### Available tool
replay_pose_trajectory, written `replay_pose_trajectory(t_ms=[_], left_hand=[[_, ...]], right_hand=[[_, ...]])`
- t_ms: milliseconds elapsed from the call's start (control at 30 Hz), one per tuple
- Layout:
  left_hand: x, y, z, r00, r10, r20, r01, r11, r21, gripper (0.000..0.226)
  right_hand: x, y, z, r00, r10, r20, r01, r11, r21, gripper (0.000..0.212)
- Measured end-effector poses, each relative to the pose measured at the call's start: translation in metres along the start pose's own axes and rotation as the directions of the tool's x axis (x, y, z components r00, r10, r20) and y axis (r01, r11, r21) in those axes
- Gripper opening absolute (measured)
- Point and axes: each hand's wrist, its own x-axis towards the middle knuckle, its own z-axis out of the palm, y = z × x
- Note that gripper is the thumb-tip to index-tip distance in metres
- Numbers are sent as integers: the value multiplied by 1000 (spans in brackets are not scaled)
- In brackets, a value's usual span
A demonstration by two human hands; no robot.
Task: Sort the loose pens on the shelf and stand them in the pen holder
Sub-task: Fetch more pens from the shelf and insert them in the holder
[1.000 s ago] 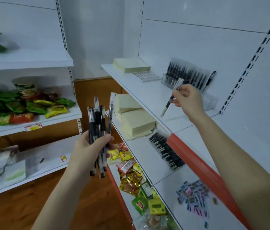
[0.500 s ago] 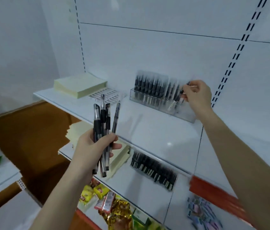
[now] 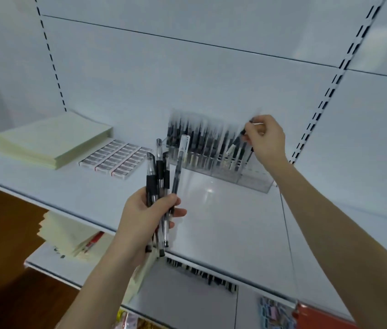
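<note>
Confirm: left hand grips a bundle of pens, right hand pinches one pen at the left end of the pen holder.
Wrong end: the head view shows the right hand pinching its pen at the right end of the pen holder. The left hand does grip the bundle of pens.

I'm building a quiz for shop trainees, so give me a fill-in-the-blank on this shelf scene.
The left hand grips a bundle of ____. The right hand pinches one pen at the clear ____. The small white boxes lie beside a stack of pale yellow ____.
Missing words: pens; pen holder; paper.
</note>
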Motion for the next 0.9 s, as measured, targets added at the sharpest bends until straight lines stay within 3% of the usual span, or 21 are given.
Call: replay_pose_trajectory(t_ms=[267,400,600,733,800,900], left_hand=[[37,4,8,999,33,16,-33,999,5,4],[48,2,11,999,32,33,-32,999,-7,4],[63,3,15,996,27,82,-23,998,-51,2],[72,6,23,986,20,163,-8,997,-74,3],[78,8,29,977,13,212,-1,998,-55,4],[84,11,37,955,3,295,1,1000,-14,5]], right_hand=[[25,19,28,984,-74,165,94,989,-116,5],[24,31,42,966,-11,258,77,966,-247,6],[19,26,39,972,32,231,41,952,-304,21],[-4,-1,24,991,8,136,-14,999,43,12],[-14,-19,21,974,50,221,-93,978,188,13],[-22,-32,22,938,101,331,-171,967,190,15]])
